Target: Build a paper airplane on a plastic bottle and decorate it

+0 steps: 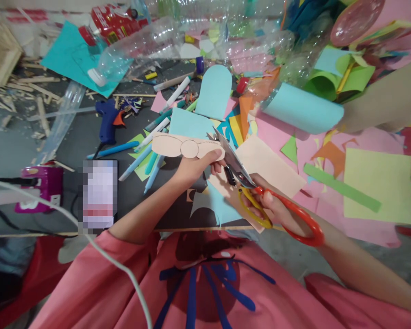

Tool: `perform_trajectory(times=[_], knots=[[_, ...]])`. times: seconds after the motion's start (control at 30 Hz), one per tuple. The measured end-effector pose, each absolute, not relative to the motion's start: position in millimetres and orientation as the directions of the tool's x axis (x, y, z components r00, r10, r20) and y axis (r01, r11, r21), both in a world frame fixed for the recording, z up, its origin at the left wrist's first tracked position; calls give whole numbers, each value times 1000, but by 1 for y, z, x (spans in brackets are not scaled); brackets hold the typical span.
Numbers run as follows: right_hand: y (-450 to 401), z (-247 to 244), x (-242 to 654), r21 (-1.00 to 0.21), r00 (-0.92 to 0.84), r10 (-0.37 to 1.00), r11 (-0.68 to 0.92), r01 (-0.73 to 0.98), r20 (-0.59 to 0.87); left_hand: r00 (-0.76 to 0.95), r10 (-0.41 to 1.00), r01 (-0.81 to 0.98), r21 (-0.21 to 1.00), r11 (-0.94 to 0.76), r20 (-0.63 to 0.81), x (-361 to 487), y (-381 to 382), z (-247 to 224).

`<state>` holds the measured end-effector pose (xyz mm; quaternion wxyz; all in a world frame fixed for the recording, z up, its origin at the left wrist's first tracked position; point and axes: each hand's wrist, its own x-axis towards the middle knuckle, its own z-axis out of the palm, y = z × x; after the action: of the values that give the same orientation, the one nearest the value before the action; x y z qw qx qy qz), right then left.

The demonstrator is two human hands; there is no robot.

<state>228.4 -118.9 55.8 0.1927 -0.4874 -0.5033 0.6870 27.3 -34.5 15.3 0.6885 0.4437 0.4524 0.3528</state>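
Between the thumb and fingers of my left hand is a pale peach paper cutout, with a bow shape and a middle circle drawn on it in dark line. My right hand grips a pair of scissors with one red and one yellow handle loop. The blades point up and left, at the right end of the cutout; whether they touch the paper I cannot tell. Behind the cutout lie a light blue paper sheet and a round-topped blue piece.
Several markers lie left of the cutout, near a blue glue gun and a phone. Clear plastic bottles line the back. Coloured paper scraps cover the right side. A white cable crosses at lower left.
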Motion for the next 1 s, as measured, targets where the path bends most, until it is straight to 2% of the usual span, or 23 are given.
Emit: perform_trajectory(times=[0.33,0.7,1.0], knots=[[-118,47,226,-901,-449,782,-400,170,-432,359,893,-66,947,316,-273,26,-32,12],[-114,61,230,-905,-457,784,-323,277,-420,333,904,-162,928,336,-269,26,-32,12],[-114,62,229,-881,-434,768,-430,197,-472,333,916,-219,927,304,-222,27,-31,12]])
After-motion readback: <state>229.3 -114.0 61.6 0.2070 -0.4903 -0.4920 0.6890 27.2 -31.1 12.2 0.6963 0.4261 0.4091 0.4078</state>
